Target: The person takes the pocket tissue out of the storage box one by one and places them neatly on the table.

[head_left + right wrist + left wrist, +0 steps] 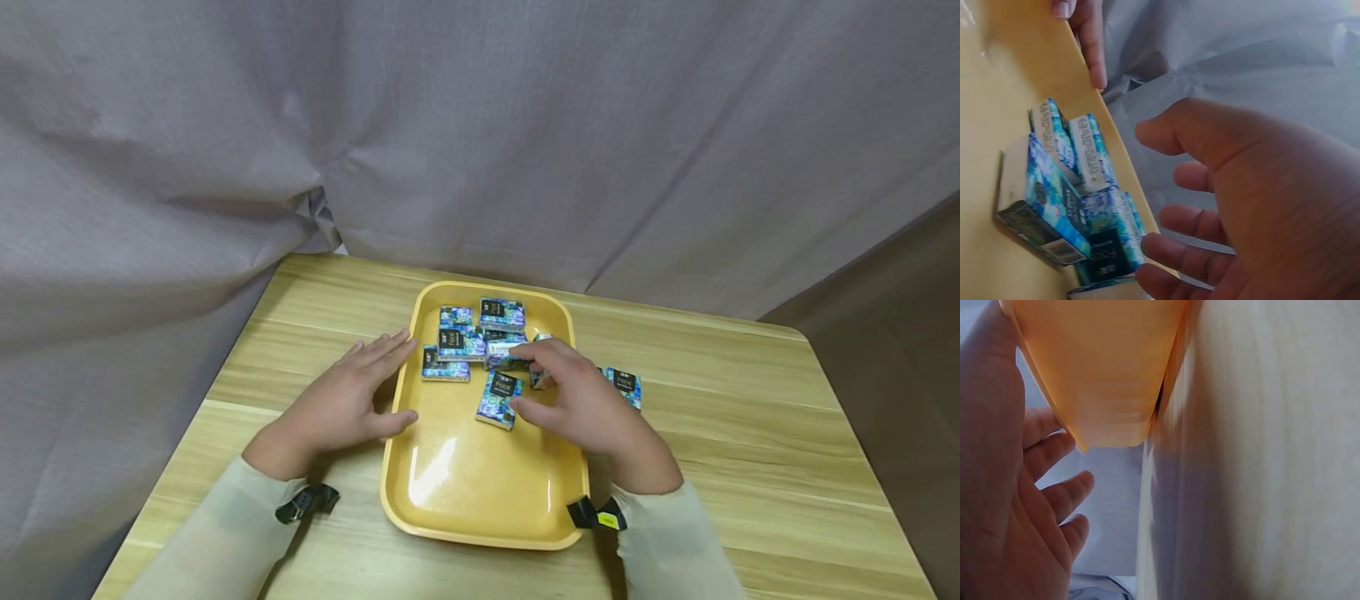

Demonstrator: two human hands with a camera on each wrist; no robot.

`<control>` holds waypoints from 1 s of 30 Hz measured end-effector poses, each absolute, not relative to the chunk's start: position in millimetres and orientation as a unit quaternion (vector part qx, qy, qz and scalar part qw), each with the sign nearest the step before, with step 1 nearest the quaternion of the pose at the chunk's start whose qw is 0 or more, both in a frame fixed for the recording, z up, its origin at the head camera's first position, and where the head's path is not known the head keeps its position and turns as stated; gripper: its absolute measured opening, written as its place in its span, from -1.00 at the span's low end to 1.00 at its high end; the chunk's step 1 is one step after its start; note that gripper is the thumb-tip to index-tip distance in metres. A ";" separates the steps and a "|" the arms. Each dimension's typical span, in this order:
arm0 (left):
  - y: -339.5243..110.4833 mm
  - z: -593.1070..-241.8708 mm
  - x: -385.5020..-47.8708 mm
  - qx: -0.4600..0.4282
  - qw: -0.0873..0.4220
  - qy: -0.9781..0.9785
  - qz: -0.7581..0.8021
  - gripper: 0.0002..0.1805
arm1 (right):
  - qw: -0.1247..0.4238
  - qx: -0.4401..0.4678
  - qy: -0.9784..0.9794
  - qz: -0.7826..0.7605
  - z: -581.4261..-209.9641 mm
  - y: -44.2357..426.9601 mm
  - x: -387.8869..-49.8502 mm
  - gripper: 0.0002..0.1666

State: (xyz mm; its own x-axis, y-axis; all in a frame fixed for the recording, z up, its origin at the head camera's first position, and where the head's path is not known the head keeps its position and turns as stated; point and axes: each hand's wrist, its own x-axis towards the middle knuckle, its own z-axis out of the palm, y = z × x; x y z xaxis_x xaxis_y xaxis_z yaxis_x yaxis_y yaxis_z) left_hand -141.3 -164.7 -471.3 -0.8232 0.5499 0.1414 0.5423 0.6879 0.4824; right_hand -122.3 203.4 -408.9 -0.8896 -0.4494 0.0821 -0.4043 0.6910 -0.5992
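A yellow tray [480, 521] holds several small blue-patterned packs, apparently pocket tissues, some overlapping at its far end. My left hand [337, 404] rests at the tray's left rim, fingers stretched out; the left wrist view shows the fingers [1047, 453] along the rim's outer side. Over the tray's right part hovers my right hand [588, 404], fingers loosely bent and nothing seen between them. Closest to its thumb lies a tilted pack [498, 398]. Another pack [542, 367] is partly hidden behind the fingers. In the right wrist view, the leaning pack [1044, 200] stands among others.
Outside the tray, just right of its rim, more packs [624, 386] lie on the wooden table [750, 467], partly covered by my right hand. A grey curtain [525, 150] hangs behind the table's far edge.
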 end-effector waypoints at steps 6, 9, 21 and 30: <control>-163.6 -471.2 -141.6 0.297 0.004 0.918 0.261 0.17 | 0.048 -0.207 0.930 -0.301 -419.4 198.8 -125.3 -0.13; -162.9 -471.3 -142.1 0.297 0.005 0.918 0.261 0.17 | 0.050 -0.199 0.937 -0.282 -422.0 197.6 -126.5 -0.09; -163.5 -473.2 -144.9 0.300 0.008 0.918 0.259 0.18 | 0.043 -0.207 0.958 -0.193 -432.3 192.4 -128.2 0.03; -164.7 -472.6 -144.7 0.301 0.008 0.917 0.262 0.18 | 0.051 -0.189 0.969 -0.151 -432.9 184.6 -125.0 0.09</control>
State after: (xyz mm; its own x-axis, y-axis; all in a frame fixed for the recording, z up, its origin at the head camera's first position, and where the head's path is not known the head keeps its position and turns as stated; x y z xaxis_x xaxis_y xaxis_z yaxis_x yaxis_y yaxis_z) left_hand -144.7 -164.7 -472.6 -0.8188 0.5560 0.1429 0.5476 0.6819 0.4849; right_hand -125.0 184.6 -432.9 -0.9232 -0.3822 -0.0414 -0.3513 0.8825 -0.3126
